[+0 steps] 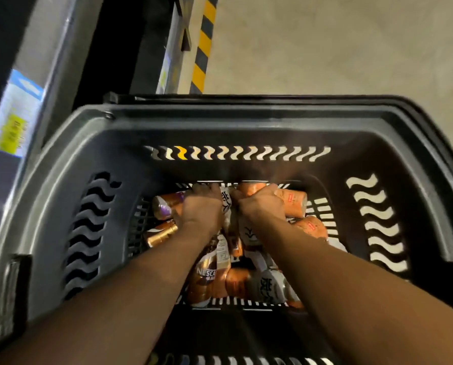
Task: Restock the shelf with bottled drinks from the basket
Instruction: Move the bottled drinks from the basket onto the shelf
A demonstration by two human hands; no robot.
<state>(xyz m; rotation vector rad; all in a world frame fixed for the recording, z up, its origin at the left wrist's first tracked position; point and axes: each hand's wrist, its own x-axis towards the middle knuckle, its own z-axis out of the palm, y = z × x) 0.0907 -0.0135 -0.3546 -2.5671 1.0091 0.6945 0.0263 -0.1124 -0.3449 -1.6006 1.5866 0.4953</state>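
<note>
shelf point(12, 119) blurred, cut off at left | basket point(220, 119) just beside it, bottles point(207, 275) heaped inside | left hand point(204, 204) curled among them, fingertips hidden, its hold cannot be told | right hand point(262, 204) wrapped round orange bottle point(251, 187) at far wall | open floor point(325, 48) beyond rim

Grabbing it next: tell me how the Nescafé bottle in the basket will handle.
Round-bodied and lying on its side, the Nescafé bottle will likely roll if nudged. Its glossy wrap may be slippery; neighbouring bottles could shift.

Bottles point(207, 275) in basket point(62, 159), shelf point(49, 48) at left.
</note>
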